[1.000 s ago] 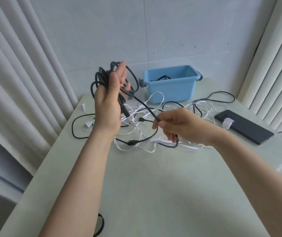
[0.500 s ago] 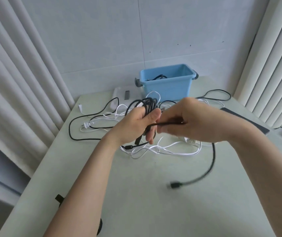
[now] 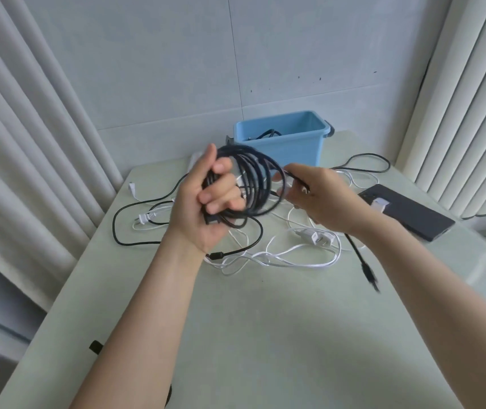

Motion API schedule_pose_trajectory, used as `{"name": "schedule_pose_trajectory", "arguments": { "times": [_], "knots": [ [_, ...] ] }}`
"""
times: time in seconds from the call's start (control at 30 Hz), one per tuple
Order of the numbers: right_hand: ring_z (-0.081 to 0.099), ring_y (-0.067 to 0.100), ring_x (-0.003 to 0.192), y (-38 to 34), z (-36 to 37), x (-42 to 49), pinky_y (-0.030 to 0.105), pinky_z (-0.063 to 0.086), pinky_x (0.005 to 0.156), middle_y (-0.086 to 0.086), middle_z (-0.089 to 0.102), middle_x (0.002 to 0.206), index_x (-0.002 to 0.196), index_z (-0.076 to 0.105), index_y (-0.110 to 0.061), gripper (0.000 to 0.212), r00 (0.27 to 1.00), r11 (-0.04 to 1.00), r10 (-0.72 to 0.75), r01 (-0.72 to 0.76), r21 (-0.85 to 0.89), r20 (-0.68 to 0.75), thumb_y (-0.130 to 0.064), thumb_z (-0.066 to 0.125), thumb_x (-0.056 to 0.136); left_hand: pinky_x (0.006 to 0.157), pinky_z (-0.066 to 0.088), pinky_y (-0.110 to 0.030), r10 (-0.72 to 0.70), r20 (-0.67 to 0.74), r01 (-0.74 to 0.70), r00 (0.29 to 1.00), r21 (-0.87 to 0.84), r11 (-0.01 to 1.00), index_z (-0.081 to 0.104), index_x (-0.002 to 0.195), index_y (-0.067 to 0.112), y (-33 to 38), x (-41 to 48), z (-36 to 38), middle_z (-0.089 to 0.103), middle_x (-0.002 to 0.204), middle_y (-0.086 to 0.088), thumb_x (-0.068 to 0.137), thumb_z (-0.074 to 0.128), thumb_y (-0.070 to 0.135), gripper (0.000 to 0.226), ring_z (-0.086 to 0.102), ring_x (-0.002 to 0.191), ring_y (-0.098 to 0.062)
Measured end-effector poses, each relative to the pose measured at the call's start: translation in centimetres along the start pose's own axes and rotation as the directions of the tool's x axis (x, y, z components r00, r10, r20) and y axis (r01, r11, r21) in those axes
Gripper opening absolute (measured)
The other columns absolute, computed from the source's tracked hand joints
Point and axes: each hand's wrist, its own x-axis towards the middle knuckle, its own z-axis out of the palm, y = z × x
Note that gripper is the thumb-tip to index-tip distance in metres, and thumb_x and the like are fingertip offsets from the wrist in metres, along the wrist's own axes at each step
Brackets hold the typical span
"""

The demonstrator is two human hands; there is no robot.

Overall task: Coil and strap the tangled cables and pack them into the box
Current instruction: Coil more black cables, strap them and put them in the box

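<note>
My left hand (image 3: 206, 202) grips a black cable coil (image 3: 253, 181) of several loops, held above the table. My right hand (image 3: 318, 199) pinches the same cable's loose tail just right of the coil; the tail hangs down to a black plug (image 3: 369, 274) over the table. Under both hands lies a tangle of white cables (image 3: 280, 258) with a white plug (image 3: 315, 236), and another black cable (image 3: 135, 219) loops at the left. The blue box (image 3: 292, 143) stands at the back with a dark cable inside.
A dark phone (image 3: 410, 212) with a white clip on it lies at the right of the pale green table (image 3: 265, 335). Curtains hang on both sides. A black strap end (image 3: 95, 346) shows at the table's left edge.
Both hands rose from the table. The coil in my left hand opened into wider loops, and the free plug swung from the table's middle to the right.
</note>
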Motion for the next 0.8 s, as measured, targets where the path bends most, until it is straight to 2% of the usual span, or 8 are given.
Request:
{"name": "schedule_pose_trajectory", "arguments": {
  "times": [0.1,0.2,0.33,0.43,0.53,0.6,0.7,0.8],
  "knots": [
    [0.058,0.019,0.073,1.7,1.6,0.1,0.028,0.041,0.069,-0.001,0.061,0.078,0.126,0.059,-0.018,0.028,0.989,0.989,0.116,-0.106,-0.105,0.091,-0.018,0.059,0.098,0.066,0.054,-0.021,0.194,-0.177,-0.212,0.965,-0.091,0.973,0.053,0.082,0.018,0.8,0.0,-0.5,0.046,0.049,0.007,0.102,0.046,0.043,0.032,0.048,0.044,-0.006],
    [0.057,0.023,0.078,1.7,3.1,-0.3,0.031,0.042,0.072,0.004,0.067,0.085,0.134,0.054,-0.017,0.035,0.952,0.98,0.161,-0.122,-0.159,0.261,-0.013,0.054,0.1,0.077,0.055,-0.027,0.393,-0.402,-0.415,0.827,0.037,0.909,0.056,0.085,0.015,1.1,0.2,-0.7,0.059,0.064,0.006,0.106,0.047,0.031,0.028,0.06,0.059,-0.01],
    [0.055,0.023,0.081,0.0,3.8,-0.9,0.033,0.045,0.073,-0.001,0.066,0.086,0.116,0.064,-0.019,0.021,0.903,0.957,0.12,0.005,-0.289,0.413,-0.014,0.058,0.097,0.071,0.057,-0.03,0.514,-0.467,-0.366,0.719,0.374,0.852,0.058,0.092,0.013,1.5,0.2,-1.7,0.072,0.079,-0.002,0.103,0.05,0.013,0.013,0.069,0.069,-0.017],
    [0.051,0.012,0.072,-1.9,2.8,-1.3,0.031,0.044,0.068,-0.016,0.053,0.067,0.095,0.071,-0.028,0.007,0.903,0.932,0.039,0.121,-0.341,0.429,-0.027,0.064,0.093,0.07,0.055,-0.03,0.504,-0.369,-0.09,0.781,0.732,0.675,0.055,0.1,0.009,1.4,-0.3,-2.9,0.074,0.083,-0.007,0.103,0.048,0.006,0.009,0.071,0.069,-0.023],
    [0.054,0.008,0.068,-4.1,1.4,-1.6,0.023,0.045,0.066,-0.013,0.061,0.067,0.088,0.073,-0.028,0.009,0.904,0.951,-0.103,0.211,-0.224,0.414,-0.027,0.065,0.092,0.076,0.054,-0.025,0.296,-0.283,0.089,0.912,0.843,0.531,0.052,0.107,0.002,0.8,-0.8,-2.7,0.076,0.088,-0.01,0.103,0.046,0.0,0.008,0.074,0.082,-0.024],
    [0.054,0.013,0.068,-5.1,0.7,-1.5,0.015,0.041,0.063,-0.01,0.062,0.068,0.085,0.072,-0.02,0.011,0.938,0.968,-0.206,0.238,-0.085,0.277,-0.019,0.065,0.093,0.08,0.054,-0.027,0.173,-0.276,0.16,0.945,0.856,0.491,0.054,0.11,-0.005,0.3,-1.0,-2.1,0.075,0.084,-0.008,0.101,0.047,-0.001,0.012,0.073,0.085,-0.021],
    [0.046,0.01,0.06,-4.6,0.4,-1.0,0.015,0.034,0.054,-0.01,0.05,0.058,0.079,0.06,-0.013,0.02,0.98,0.981,-0.194,0.193,-0.028,-0.042,-0.018,0.057,0.098,0.087,0.057,-0.044,0.049,-0.243,0.153,0.969,0.741,0.654,0.052,0.108,-0.004,-0.5,-1.3,-1.0,0.067,0.068,-0.019,0.101,0.043,0.006,0.015,0.072,0.078,-0.041],
    [0.043,0.015,0.06,-2.9,1.0,-0.4,0.021,0.031,0.052,-0.005,0.047,0.057,0.086,0.054,-0.014,0.018,0.988,0.999,-0.039,0.036,-0.02,-0.151,-0.023,0.052,0.102,0.083,0.056,-0.041,-0.033,-0.192,0.151,0.981,0.642,0.751,0.054,0.101,0.005,-0.9,-1.1,-0.1,0.05,0.05,-0.007,0.102,0.036,0.027,0.029,0.066,0.056,-0.033]
  ]
}}
